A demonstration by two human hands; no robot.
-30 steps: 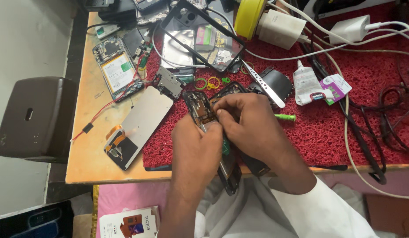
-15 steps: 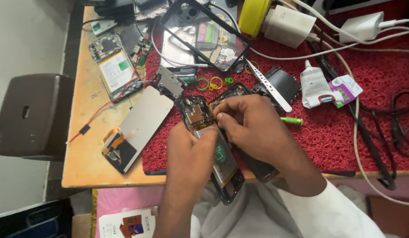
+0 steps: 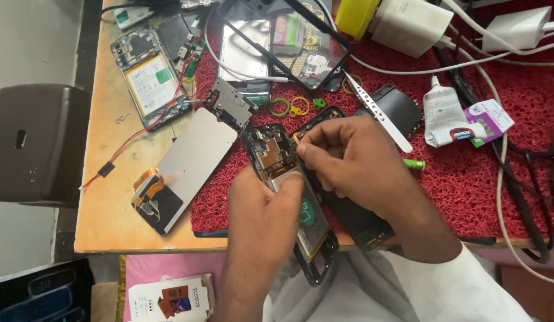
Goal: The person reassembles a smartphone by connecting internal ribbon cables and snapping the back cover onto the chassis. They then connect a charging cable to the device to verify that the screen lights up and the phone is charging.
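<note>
Red looped matting (image 3: 480, 179) covers the bench where we work; we take it as our landmark. Over its front edge, near the middle, we hold an opened phone chassis (image 3: 289, 197), back cover off, its circuit board and battery exposed, the lower end overhanging the mat toward our lap.

Our left hand (image 3: 262, 229) grips the chassis from below and the side, thumb pressed on the battery face: fingers closed on the phone. Our right hand (image 3: 354, 164) sits on the upper right edge of the chassis, thumb and forefinger pinched together on a small orange part (image 3: 298, 136) at the frame's rim. We cannot tell whether that part is a flex tab or a pick.

A second dark phone frame (image 3: 354, 217) lies on the mat under our right hand, just beside the held chassis.

Off the mat's left edge, on bare wood, lies a detached display panel (image 3: 184, 170), grey back up. Further left and back lies another opened phone (image 3: 148, 77) with a pale battery. At the mat's back left corner rests a small metal shield plate (image 3: 231, 106). Coloured rubber bands (image 3: 298, 106) lie on the mat just behind the chassis. Metal tweezers (image 3: 378, 113) lie on the mat behind our right hand. A white adhesive tube (image 3: 442, 116) rests on the mat right of the tweezers. White chargers (image 3: 408, 24) sit at the mat's back edge.
</note>
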